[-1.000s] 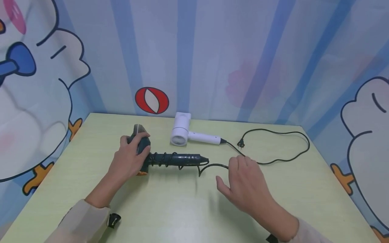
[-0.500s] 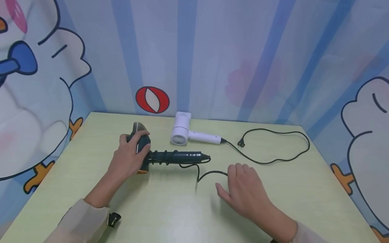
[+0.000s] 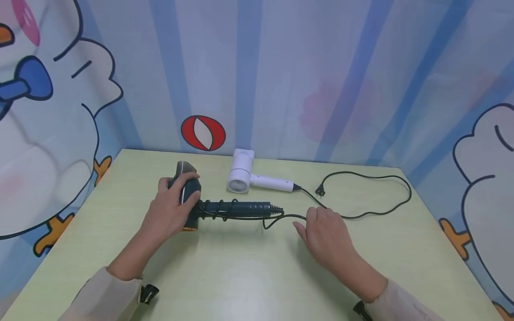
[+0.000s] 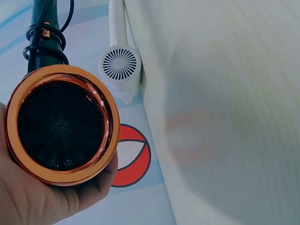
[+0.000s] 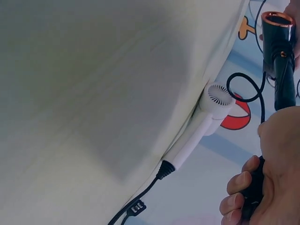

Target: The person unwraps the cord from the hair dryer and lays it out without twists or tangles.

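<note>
My left hand (image 3: 166, 209) grips the barrel of a dark green hair dryer (image 3: 249, 209), raised over the table with its handle pointing right. A copper-coloured rim (image 4: 63, 177) rings the end of the barrel in the left wrist view. Its black cord (image 3: 292, 216) winds several times round the handle, and a loose length runs to my right hand (image 3: 331, 240). In the right wrist view, those fingers curl round a black piece (image 5: 254, 190) at the cord's end, partly hidden by the palm.
Behind, on the pale table (image 3: 241, 276), lies a white hair dryer (image 3: 241, 173) with its handle to the right. Its black cord (image 3: 377, 212) makes a wide loop ending in a plug (image 3: 320, 190). A patterned curtain (image 3: 281, 80) stands along the table's back edge.
My right hand first dips, then shifts slightly right and up. The cord's loose length is drawn straighter, and its sagging bend is smaller. My left hand keeps its grip almost still.
</note>
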A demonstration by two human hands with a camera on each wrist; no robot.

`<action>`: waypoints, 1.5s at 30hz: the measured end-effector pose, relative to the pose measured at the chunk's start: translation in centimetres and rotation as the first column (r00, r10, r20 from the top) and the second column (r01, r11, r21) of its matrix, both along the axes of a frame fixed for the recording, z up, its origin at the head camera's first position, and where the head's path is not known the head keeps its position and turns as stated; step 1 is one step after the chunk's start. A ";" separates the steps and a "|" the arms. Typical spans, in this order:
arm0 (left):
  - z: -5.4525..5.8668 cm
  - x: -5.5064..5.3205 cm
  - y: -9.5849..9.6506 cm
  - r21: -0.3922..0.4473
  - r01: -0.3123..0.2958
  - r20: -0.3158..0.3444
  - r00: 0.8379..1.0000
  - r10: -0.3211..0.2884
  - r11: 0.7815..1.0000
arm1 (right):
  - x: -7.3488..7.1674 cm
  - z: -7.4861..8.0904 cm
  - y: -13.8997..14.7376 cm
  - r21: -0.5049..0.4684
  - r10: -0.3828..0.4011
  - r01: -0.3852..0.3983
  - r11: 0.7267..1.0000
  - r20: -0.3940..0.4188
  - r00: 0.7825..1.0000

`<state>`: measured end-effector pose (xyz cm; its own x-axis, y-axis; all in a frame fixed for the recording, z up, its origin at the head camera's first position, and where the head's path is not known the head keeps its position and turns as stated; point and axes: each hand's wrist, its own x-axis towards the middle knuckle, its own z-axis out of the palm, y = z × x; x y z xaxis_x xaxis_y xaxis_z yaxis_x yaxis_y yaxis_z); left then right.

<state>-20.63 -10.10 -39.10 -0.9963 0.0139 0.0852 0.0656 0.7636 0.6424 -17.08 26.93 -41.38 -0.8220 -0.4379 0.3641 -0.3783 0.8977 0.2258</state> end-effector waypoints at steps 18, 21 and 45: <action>-0.1 0.3 -0.3 0.012 0.014 0.009 1.000 -0.014 1.000 | -2.8 1.7 1.7 -0.041 -0.068 0.065 0.997 -0.097 0.993; -0.1 0.3 -0.3 0.017 0.015 0.007 1.000 -0.016 1.000 | -2.9 2.0 1.7 -0.059 -0.062 0.055 0.997 -0.109 0.992; -0.7 0.2 -0.2 -0.040 0.012 0.056 0.998 -0.010 0.999 | -2.7 3.6 1.8 -0.138 -0.121 0.093 0.986 -0.210 0.970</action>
<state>-20.46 -10.30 -39.79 -0.9992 0.0271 0.0284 0.0389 0.7884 0.6140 -19.83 28.74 -37.81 -0.7568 -0.2906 0.5855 -0.2331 0.9568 0.1736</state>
